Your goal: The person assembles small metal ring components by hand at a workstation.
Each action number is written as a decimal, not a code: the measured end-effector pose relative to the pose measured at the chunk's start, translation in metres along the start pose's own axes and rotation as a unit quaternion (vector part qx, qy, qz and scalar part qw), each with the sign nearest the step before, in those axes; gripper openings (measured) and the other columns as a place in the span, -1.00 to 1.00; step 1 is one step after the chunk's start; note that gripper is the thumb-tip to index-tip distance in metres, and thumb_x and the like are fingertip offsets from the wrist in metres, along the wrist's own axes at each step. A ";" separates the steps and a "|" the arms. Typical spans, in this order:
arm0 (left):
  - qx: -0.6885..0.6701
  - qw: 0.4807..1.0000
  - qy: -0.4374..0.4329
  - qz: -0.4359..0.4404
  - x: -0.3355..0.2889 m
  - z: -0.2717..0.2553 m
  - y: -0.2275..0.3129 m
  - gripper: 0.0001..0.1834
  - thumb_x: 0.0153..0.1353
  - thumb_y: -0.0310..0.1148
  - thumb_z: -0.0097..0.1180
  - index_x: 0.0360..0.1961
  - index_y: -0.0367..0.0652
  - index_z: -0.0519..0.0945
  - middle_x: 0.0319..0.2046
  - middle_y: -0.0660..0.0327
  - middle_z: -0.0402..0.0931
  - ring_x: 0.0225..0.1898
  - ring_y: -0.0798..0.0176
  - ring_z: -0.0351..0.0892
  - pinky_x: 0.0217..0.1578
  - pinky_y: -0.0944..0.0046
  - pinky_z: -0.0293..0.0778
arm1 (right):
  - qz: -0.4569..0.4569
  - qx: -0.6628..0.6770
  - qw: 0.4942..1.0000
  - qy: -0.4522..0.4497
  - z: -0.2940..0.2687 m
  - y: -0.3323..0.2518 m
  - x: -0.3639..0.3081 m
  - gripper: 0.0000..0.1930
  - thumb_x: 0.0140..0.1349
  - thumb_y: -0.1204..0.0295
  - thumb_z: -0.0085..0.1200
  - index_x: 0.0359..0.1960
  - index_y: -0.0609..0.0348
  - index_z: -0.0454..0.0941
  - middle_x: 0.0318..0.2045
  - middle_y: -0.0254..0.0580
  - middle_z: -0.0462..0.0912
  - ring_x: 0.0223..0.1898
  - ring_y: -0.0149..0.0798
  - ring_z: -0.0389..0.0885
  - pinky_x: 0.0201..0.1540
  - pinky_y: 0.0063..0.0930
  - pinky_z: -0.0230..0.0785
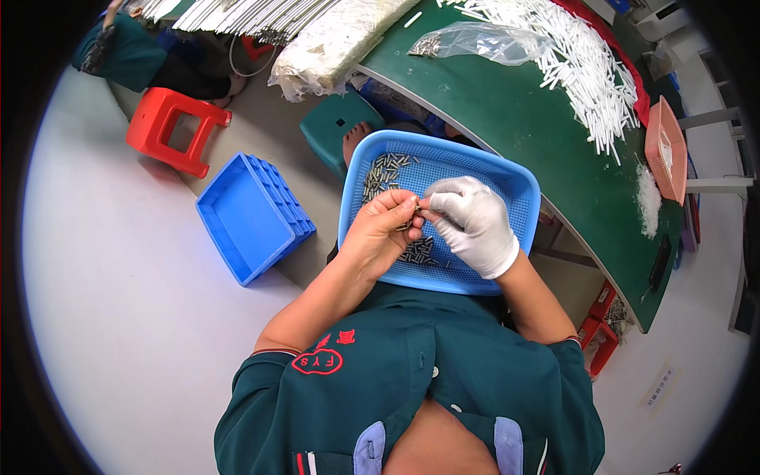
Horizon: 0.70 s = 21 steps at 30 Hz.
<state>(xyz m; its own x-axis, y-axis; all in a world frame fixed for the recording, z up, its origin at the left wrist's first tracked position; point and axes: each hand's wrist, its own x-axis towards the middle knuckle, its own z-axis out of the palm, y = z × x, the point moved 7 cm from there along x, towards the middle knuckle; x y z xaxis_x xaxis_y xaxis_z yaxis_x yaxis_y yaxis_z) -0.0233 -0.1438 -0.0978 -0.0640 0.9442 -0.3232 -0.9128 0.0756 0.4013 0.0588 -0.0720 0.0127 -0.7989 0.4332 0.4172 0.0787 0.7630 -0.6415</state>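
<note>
Both my hands meet above a blue mesh basket (447, 143) on my lap. Short metal cylinders (386, 169) lie in it, heaped at its left side and toward me. My bare left hand (380, 229) is closed, pinching a small metal cylinder between thumb and forefinger, with more metal pieces partly visible under its curled fingers. Wearing a white glove with some fingertips bare, my right hand (473, 226) has its thumb and forefinger pressed together at the same spot. What the right fingertips grip is too small to make out.
An empty blue crate (245, 218) and a red stool (170, 131) stand on the left. The green table (491, 103) bears white tubes (578, 79), a plastic bag (491, 43) and a pink basket (665, 150). A teal stool (336, 123) stands beyond my basket; another person (131, 51) is far left.
</note>
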 end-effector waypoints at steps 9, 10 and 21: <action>0.029 0.998 0.021 -0.054 -0.001 0.007 -0.003 -0.83 0.24 -0.31 0.07 -0.27 -0.21 0.51 -0.41 0.22 0.55 -0.44 0.44 0.39 -0.44 0.46 0.34 | 0.045 0.049 0.998 -0.012 0.005 0.013 -0.002 -0.76 -0.11 0.60 0.24 -0.39 0.19 0.46 -0.36 -0.19 0.54 -0.30 -0.17 0.53 -0.23 -0.40 0.39; 0.033 0.998 0.016 -0.051 0.000 0.007 -0.003 -0.82 0.24 -0.30 0.07 -0.28 -0.21 0.51 -0.41 0.23 0.55 -0.44 0.44 0.39 -0.45 0.46 0.33 | 0.051 0.051 0.997 -0.014 0.005 0.013 -0.002 -0.76 -0.11 0.60 0.24 -0.39 0.19 0.46 -0.36 -0.19 0.54 -0.30 -0.17 0.53 -0.23 -0.40 0.39; 0.024 0.999 -0.046 -0.005 0.002 0.018 0.009 -0.85 0.24 -0.43 0.03 -0.20 -0.26 0.50 -0.33 0.19 0.54 -0.31 0.36 0.49 -0.29 0.38 0.44 | 0.019 0.044 0.998 0.041 -0.001 0.010 -0.001 -0.81 -0.14 0.57 0.24 -0.44 0.15 0.52 -0.40 -0.19 0.56 -0.35 -0.12 0.54 -0.29 -0.33 0.41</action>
<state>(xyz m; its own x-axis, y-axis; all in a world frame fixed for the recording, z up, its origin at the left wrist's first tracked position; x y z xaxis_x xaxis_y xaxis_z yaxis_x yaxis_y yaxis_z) -0.0243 -0.1357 -0.0799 -0.0162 0.9685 -0.2485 -0.8928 0.0978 0.4396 0.0609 -0.0646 0.0064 -0.7451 0.5012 0.4401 0.0519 0.7014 -0.7109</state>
